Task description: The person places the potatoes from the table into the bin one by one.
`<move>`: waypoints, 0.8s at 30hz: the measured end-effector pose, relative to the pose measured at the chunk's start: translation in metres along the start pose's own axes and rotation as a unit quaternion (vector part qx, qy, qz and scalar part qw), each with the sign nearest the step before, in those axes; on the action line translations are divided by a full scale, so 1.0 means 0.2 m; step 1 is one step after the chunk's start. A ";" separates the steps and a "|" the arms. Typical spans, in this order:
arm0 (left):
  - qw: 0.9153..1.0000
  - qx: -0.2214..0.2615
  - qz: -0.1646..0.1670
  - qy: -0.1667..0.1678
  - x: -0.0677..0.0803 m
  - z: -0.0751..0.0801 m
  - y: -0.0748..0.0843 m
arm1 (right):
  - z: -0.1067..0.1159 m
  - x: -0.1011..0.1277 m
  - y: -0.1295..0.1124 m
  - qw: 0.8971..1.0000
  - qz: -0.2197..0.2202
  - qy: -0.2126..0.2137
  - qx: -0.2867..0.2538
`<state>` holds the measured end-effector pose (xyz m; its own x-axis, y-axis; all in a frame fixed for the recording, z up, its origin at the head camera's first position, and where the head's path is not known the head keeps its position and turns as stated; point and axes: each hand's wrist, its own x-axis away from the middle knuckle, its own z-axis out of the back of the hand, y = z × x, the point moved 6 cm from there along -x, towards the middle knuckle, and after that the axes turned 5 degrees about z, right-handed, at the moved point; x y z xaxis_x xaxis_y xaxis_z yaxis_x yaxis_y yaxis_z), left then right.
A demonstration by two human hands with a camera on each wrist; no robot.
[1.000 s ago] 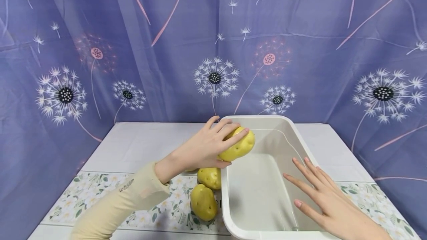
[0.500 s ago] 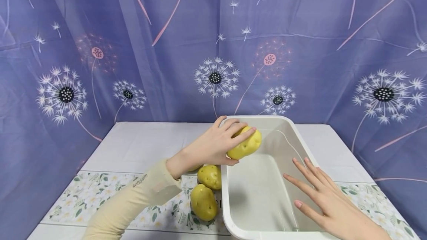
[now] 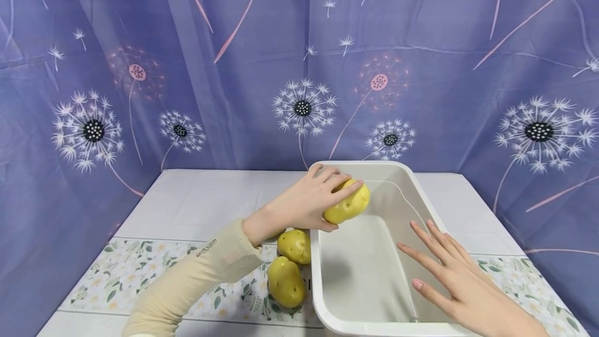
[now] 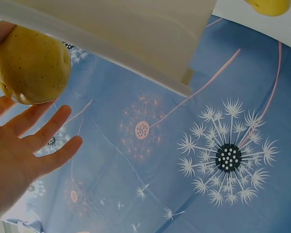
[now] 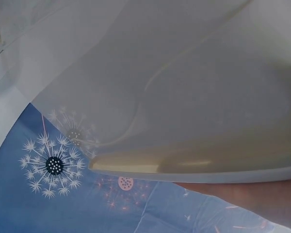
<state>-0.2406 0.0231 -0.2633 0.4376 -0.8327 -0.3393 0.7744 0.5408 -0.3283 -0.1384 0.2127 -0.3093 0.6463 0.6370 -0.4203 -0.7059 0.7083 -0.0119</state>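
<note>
- Left hand point(image 3: 306, 203): fingers and thumb curled round one yellow potato point(image 3: 347, 204), gripped and held in the air just over the left wall of the white tub point(image 3: 423, 197), above its inside.
- Same potato point(image 4: 31, 65) confirmed in the left wrist view, lodged against the fingertips, with the tub rim close by.
- Right hand point(image 3: 449, 274): fingers straight and spread, holding nothing, laid at the near right side of the tub; contact with the rim or wall probable, not certain.
- Progress, as judged: tub interior bare in the head view, so nothing set inside yet; held potato over the tub but not released.
- Remaining: two more potatoes on the tablecloth point(image 3: 154, 269), just left of the tub and touching or nearly touching each other: far one point(image 3: 295, 246), near one point(image 3: 285, 282).
- Possible further yellow object behind the left wrist, mostly hidden; identity not established.
- Near right corner of the tub cut off by the frame edge and covered by the right hand.
- Right wrist view filled by the tub wall; little else legible there.
</note>
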 end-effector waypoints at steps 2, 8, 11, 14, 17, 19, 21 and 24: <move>1.000 0.001 0.001 -0.003 -0.01 -0.01 0.01 | 0.00 0.00 0.00 1.000 0.002 0.002 0.004; 1.000 0.012 0.004 -0.026 -0.03 -0.03 0.03 | 0.00 0.00 0.00 1.000 0.003 0.005 0.006; 0.999 0.011 0.000 -0.032 -0.04 -0.04 0.04 | 0.00 0.00 0.00 1.000 0.000 0.003 0.004; 0.999 0.008 -0.005 -0.038 -0.05 -0.05 0.05 | 0.00 0.00 0.00 1.000 0.000 0.004 0.005; 0.999 0.008 -0.008 -0.048 -0.06 -0.06 0.07 | 0.00 0.00 0.00 1.000 0.000 0.005 0.005; 0.998 0.008 -0.011 -0.059 -0.07 -0.06 0.08 | 0.00 0.00 0.00 1.000 0.000 0.005 0.004; 0.997 0.010 -0.014 -0.073 -0.08 -0.07 0.09 | 0.00 0.00 0.00 1.000 0.000 0.005 0.003; 0.995 0.012 -0.015 -0.096 -0.09 -0.07 0.10 | 0.00 0.00 0.00 1.000 0.001 0.006 0.002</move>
<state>-0.2390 0.0505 -0.2774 0.4911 -0.8573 -0.1547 0.7980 0.5139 -0.3148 -0.1384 0.2127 -0.3096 0.6415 0.6340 -0.4318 -0.7053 0.7088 -0.0071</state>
